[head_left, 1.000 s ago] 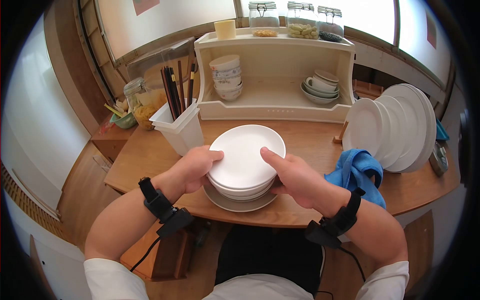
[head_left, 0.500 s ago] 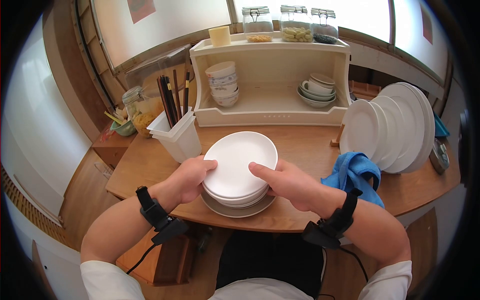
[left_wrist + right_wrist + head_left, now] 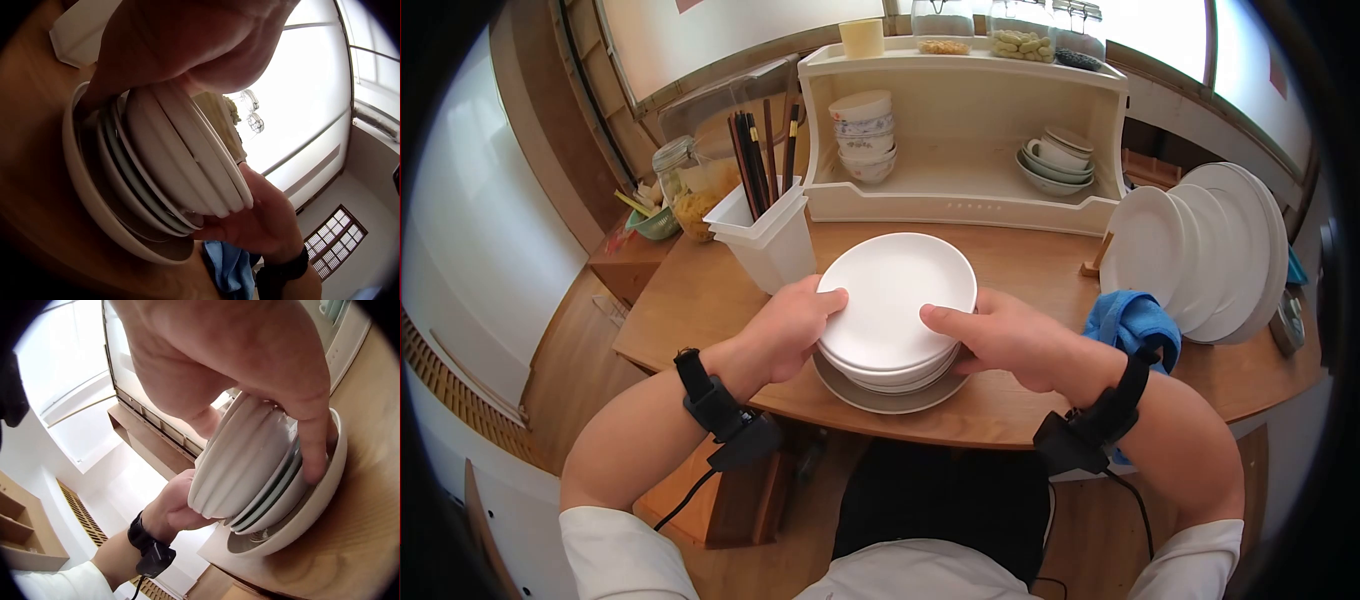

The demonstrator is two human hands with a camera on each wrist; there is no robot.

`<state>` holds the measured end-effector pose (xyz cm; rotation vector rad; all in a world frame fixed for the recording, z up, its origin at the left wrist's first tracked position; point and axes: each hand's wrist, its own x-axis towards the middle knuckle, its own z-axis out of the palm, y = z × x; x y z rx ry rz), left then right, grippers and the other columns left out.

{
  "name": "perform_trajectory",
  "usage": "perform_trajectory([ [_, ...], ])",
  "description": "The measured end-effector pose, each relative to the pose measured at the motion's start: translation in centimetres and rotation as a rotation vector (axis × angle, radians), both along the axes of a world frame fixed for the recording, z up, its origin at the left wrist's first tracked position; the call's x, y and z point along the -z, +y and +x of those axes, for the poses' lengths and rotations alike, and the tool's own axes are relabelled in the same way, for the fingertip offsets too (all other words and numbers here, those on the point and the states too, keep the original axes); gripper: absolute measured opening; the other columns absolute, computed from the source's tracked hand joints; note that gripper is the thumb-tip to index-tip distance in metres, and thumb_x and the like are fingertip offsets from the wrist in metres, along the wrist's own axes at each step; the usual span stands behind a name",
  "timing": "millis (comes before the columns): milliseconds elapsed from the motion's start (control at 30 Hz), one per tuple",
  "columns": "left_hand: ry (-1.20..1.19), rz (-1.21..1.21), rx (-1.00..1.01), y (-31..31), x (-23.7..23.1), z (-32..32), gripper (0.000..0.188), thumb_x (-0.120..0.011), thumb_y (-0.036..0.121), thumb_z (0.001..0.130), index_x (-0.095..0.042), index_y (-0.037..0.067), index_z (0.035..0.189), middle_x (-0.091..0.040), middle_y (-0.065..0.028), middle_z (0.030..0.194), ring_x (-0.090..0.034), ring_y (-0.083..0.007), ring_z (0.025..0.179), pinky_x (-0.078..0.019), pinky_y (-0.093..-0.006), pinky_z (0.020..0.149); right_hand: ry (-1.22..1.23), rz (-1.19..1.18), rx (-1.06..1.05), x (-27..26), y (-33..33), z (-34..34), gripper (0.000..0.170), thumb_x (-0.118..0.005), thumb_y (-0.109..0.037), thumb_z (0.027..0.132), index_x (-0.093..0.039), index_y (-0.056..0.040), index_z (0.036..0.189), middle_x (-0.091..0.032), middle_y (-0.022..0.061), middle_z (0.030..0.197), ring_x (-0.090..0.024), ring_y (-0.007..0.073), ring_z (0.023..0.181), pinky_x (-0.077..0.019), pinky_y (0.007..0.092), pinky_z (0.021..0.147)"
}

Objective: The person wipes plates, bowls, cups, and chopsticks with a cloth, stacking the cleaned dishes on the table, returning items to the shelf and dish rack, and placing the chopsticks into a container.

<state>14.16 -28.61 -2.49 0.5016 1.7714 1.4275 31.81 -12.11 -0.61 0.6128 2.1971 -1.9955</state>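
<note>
A stack of white dishes (image 3: 897, 300) stands near the table's front edge, a round shallow dish on top. My left hand (image 3: 785, 330) grips its left side, and my right hand (image 3: 1025, 340) grips the right, with both thumbs over the top dish's rim. Lower down, the left wrist view shows thinner dishes, one with a pale green side (image 3: 128, 162). Everything sits inside a wider, greyish dish (image 3: 334, 469) on the wooden table. The right hand's fingers (image 3: 312, 456) reach down between the stack and that wide dish's rim.
Behind stands a cream shelf (image 3: 960, 207) with stacked bowls (image 3: 865, 130) and a cup (image 3: 1055, 155). A white holder (image 3: 765, 250) with chopsticks is at left. At right are a blue cloth (image 3: 1135, 320) and a rack of white plates (image 3: 1140, 245). Glass jars (image 3: 1020, 35) line the shelf top.
The head view has shifted slightly, so the shelf and the rack appear further right. Both hands keep the same hold on the stack, which still rests in the wide dish.
</note>
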Motion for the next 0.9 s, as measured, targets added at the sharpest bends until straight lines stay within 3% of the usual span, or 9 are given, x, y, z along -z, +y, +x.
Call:
perform_trajectory([
  [200,0.001,0.020,-0.023,0.0,-0.7,0.6,0.032,-0.045,0.015,0.100,-0.045,-0.002,0.126,-0.059,-0.0103,0.113,-0.060,-0.0154,0.097,-0.0507,-0.0306,0.084,-0.140,0.217,-0.066,-0.5,1.3,-1.2,0.072,-0.053,-0.056,0.088,-0.051,0.0044,0.128,-0.058,0.0182,0.121,-0.064,0.0263,0.096,-0.0506,0.0343,0.088],
  [367,-0.008,0.049,-0.023,0.0,-0.2,0.1,0.031,-0.044,0.014,0.100,-0.046,-0.002,0.126,-0.059,-0.0103,0.114,-0.060,-0.0149,0.097,-0.0512,-0.0293,0.081,-0.220,0.353,-0.097,-1.5,2.4,-1.5,0.068,-0.052,-0.056,0.091,-0.058,0.0060,0.119,-0.063,0.0183,0.109,-0.066,0.0248,0.090,-0.0544,0.0326,0.080],
  [533,-0.002,0.084,0.019,-0.7,-0.2,0.1,0.038,-0.045,0.012,0.099,-0.041,-0.004,0.133,-0.058,-0.0118,0.118,-0.058,-0.0150,0.103,-0.0476,-0.0310,0.091,-0.284,0.615,-0.145,-2.4,2.0,-1.5,0.064,-0.050,-0.053,0.093,-0.060,0.0056,0.116,-0.067,0.0171,0.090,-0.067,0.0222,0.088,-0.0555,0.0312,0.073],
  [600,0.032,0.123,0.079,-1.3,0.1,-0.2,0.043,-0.046,0.011,0.098,-0.037,-0.004,0.136,-0.056,-0.0126,0.123,-0.056,-0.0161,0.108,-0.0440,-0.0317,0.096,-0.028,0.862,-0.088,-1.3,1.9,-1.0,0.068,-0.046,-0.054,0.093,-0.060,0.0106,0.106,-0.066,0.0252,0.088,-0.067,0.0329,0.082,-0.0511,0.0418,0.077],
  [667,0.067,0.160,0.142,-2.0,0.5,-0.2,0.047,-0.048,0.010,0.097,-0.034,-0.005,0.139,-0.054,-0.0134,0.127,-0.053,-0.0173,0.114,-0.0403,-0.0323,0.101,0.022,0.906,-0.064,-0.6,1.4,-0.6,0.068,-0.047,-0.054,0.093,-0.060,0.0110,0.106,-0.066,0.0262,0.089,-0.066,0.0361,0.083,-0.0505,0.0428,0.077],
  [700,0.286,0.240,0.041,-2.5,0.9,0.2,0.051,-0.053,0.012,0.095,-0.034,-0.006,0.139,-0.050,-0.0159,0.131,-0.049,-0.0209,0.120,-0.0382,-0.0334,0.103,0.076,0.952,-0.041,-0.5,1.3,-0.6,0.068,-0.047,-0.054,0.093,-0.059,0.0113,0.106,-0.066,0.0273,0.090,-0.064,0.0393,0.085,-0.0498,0.0438,0.078],
  [733,0.506,0.318,-0.061,-3.2,1.3,0.5,0.055,-0.057,0.013,0.093,-0.033,-0.007,0.138,-0.046,-0.0184,0.135,-0.045,-0.0246,0.126,-0.0360,-0.0346,0.105,0.076,0.949,-0.039,-0.4,1.4,-0.5,0.068,-0.047,-0.054,0.093,-0.059,0.0113,0.106,-0.066,0.0273,0.090,-0.064,0.0393,0.085,-0.0498,0.0438,0.078],
  [833,0.510,0.359,-0.058,-5.4,1.9,1.1,0.058,-0.059,0.010,0.092,-0.031,-0.007,0.140,-0.039,-0.0194,0.141,-0.037,-0.0278,0.133,-0.0304,-0.0357,0.110,0.166,0.878,0.102,0.4,2.7,0.1,0.072,-0.048,-0.056,0.092,-0.057,0.0124,0.112,-0.065,0.0280,0.094,-0.064,0.0395,0.088,-0.0493,0.0448,0.079],
  [900,0.562,0.280,-0.025,-6.5,2.9,1.3,0.060,-0.058,0.017,0.094,-0.029,-0.006,0.141,-0.038,-0.0187,0.141,-0.042,-0.0268,0.128,-0.0360,-0.0392,0.106,0.308,0.798,0.222,3.3,4.7,-0.3,0.076,-0.047,-0.058,0.092,-0.053,0.0116,0.121,-0.063,0.0295,0.105,-0.064,0.0382,0.093,-0.0494,0.0449,0.080],
])
